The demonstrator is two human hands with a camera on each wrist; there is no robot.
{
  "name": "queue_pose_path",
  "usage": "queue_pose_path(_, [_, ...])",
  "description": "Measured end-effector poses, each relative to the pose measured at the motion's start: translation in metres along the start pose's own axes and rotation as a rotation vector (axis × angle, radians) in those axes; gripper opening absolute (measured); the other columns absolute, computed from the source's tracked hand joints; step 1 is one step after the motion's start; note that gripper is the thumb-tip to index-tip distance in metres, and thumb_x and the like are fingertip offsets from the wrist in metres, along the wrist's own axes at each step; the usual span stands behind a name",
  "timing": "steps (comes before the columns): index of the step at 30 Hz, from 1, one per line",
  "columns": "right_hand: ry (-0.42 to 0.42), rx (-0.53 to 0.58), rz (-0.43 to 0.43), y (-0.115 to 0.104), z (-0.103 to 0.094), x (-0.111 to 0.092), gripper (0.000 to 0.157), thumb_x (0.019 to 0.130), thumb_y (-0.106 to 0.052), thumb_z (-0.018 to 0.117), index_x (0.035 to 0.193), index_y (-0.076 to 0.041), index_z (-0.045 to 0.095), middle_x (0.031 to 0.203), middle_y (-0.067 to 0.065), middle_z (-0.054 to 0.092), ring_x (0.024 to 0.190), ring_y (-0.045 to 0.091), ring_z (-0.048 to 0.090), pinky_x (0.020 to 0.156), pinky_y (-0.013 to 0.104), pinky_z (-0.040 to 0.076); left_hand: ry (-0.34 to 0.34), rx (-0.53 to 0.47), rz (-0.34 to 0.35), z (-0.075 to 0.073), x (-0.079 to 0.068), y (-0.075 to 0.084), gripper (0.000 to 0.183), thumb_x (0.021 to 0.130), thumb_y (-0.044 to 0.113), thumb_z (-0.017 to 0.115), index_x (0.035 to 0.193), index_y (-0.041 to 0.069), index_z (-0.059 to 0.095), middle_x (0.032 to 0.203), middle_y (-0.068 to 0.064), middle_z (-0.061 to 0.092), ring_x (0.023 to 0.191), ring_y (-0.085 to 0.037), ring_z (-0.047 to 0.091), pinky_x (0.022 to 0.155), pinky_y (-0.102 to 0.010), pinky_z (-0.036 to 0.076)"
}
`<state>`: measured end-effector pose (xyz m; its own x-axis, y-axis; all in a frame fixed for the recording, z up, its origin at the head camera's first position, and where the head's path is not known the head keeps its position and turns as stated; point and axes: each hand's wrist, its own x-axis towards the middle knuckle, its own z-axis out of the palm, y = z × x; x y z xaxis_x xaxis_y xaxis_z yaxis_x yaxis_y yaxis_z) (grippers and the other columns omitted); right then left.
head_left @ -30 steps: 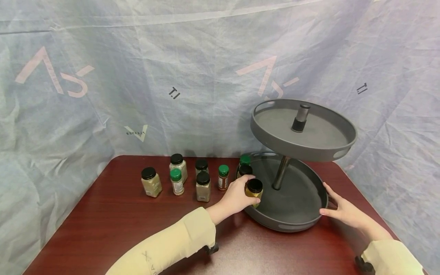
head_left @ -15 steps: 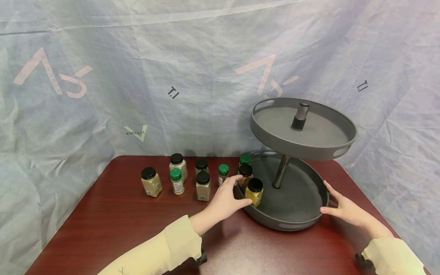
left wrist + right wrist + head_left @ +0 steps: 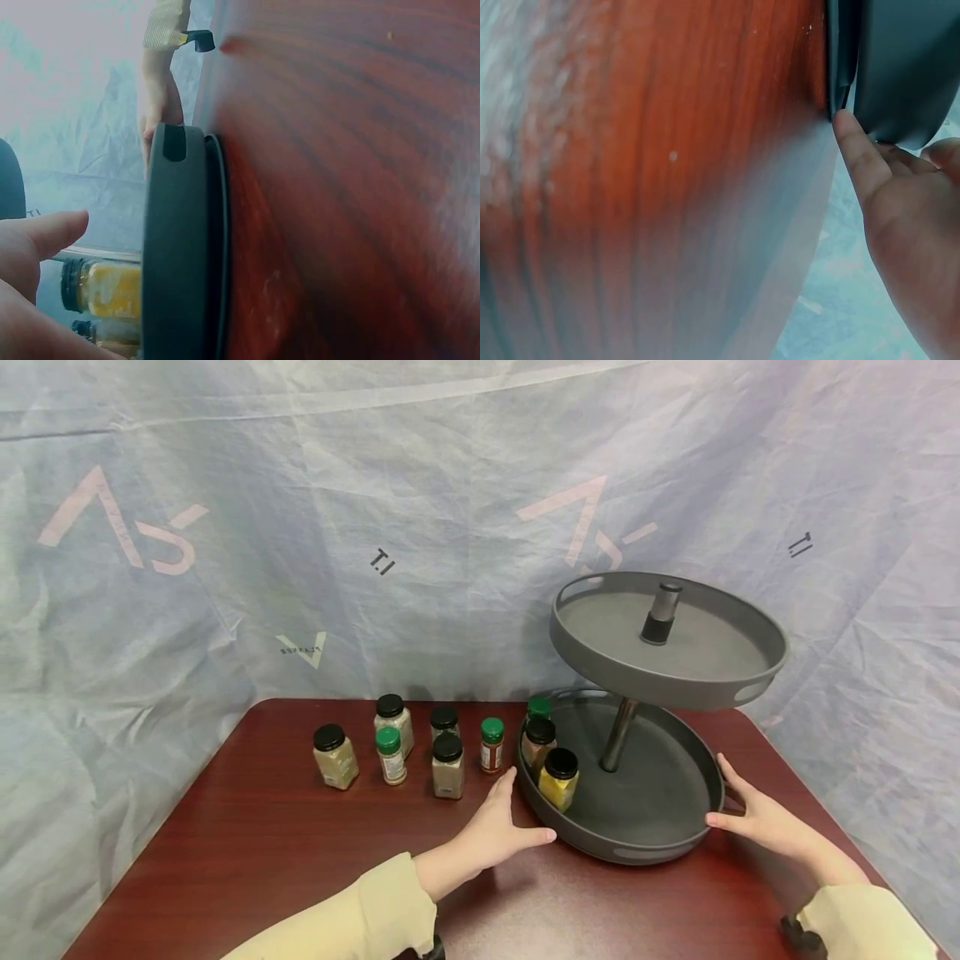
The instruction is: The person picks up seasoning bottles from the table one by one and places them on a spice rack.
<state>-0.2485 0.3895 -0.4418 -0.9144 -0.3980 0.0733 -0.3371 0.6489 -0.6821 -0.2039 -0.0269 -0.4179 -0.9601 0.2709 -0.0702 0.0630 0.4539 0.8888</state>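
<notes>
A two-tier grey turntable tray stands at the right of the table; its lower tray [image 3: 633, 853] holds a spice jar of yellow powder [image 3: 558, 787], a black-capped brown jar [image 3: 538, 745] and a green-capped bottle [image 3: 538, 707] along its left side. My left hand [image 3: 491, 835] is just outside the front left rim, thumb and fingers spread, holding nothing. In the left wrist view its thumb shows near the yellow jar [image 3: 112, 291]. My right hand [image 3: 765, 817] rests with spread fingertips against the lower tray's right rim; the right wrist view shows its fingers [image 3: 859, 154] at the tray's edge.
Left of the tray stand several spice jars: a tan jar [image 3: 336, 762], a pale jar [image 3: 393, 722], a green-capped bottle [image 3: 392, 758], a brown-grey jar [image 3: 448, 768] and a red-brown bottle [image 3: 492, 747]. The upper tray [image 3: 667, 683] overhangs the lower one. A cloth backdrop [image 3: 420, 510] hangs behind.
My left hand has let go of the yellow jar inside the lower tray and drawn back left and toward me, outside the rim. My right hand has stayed at the tray's right rim.
</notes>
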Motion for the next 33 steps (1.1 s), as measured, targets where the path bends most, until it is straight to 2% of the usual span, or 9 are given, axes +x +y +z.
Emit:
queue_pose_path(6, [-0.012,-0.013,-0.004,-0.002,-0.001,0.0,0.095,0.088,-0.014,0.067,0.149,0.002,-0.004,0.149,0.037,0.011,0.108,-0.03,0.023,0.081,0.006,0.04,-0.028,-0.053,-0.036,0.012,-0.002,-0.001,0.1,0.076,0.029,0.079,0.15,0.003,0.017,0.155,-0.016,0.019,0.141,-0.032,0.022,0.109,-0.053,0.025])
queue_pose_path(12, [0.003,0.013,-0.073,0.003,0.001,-0.001,0.095,0.086,-0.008,0.068,0.148,0.006,-0.002,0.145,0.041,0.013,0.111,-0.028,0.027,0.079,0.007,0.043,-0.035,-0.082,-0.026,0.02,-0.002,-0.002,0.1,0.076,0.028,0.08,0.15,0.004,0.017,0.155,-0.016,0.019,0.142,-0.032,0.021,0.11,-0.053,0.024])
queue_pose_path(16, [0.012,0.022,-0.102,0.009,0.002,-0.001,0.096,0.085,-0.005,0.069,0.149,0.003,-0.002,0.144,0.042,0.014,0.113,-0.027,0.026,0.08,0.006,0.042,-0.049,-0.083,-0.03,0.022,0.0,-0.004,0.1,0.076,0.029,0.08,0.15,0.004,0.018,0.156,-0.014,0.017,0.142,-0.031,0.019,0.111,-0.053,0.023])
queue_pose_path(23, [0.004,0.039,-0.103,0.009,0.001,0.001,0.094,0.085,-0.005,0.068,0.149,0.004,0.0,0.144,0.043,0.013,0.114,-0.027,0.028,0.08,0.006,0.042,-0.057,-0.076,-0.022,0.022,0.0,-0.001,0.099,0.077,0.026,0.079,0.15,0.003,0.017,0.157,-0.014,0.015,0.143,-0.032,0.018,0.11,-0.053,0.023])
queue_pose_path(33, [0.011,-0.007,-0.073,0.01,-0.002,0.003,0.096,0.086,-0.009,0.069,0.15,0.001,-0.002,0.146,0.039,0.014,0.112,-0.031,0.022,0.081,0.003,0.038,-0.033,-0.084,-0.001,0.026,0.001,-0.002,0.101,0.075,0.023,0.081,0.15,0.004,0.017,0.157,-0.015,0.014,0.142,-0.032,0.018,0.11,-0.053,0.023])
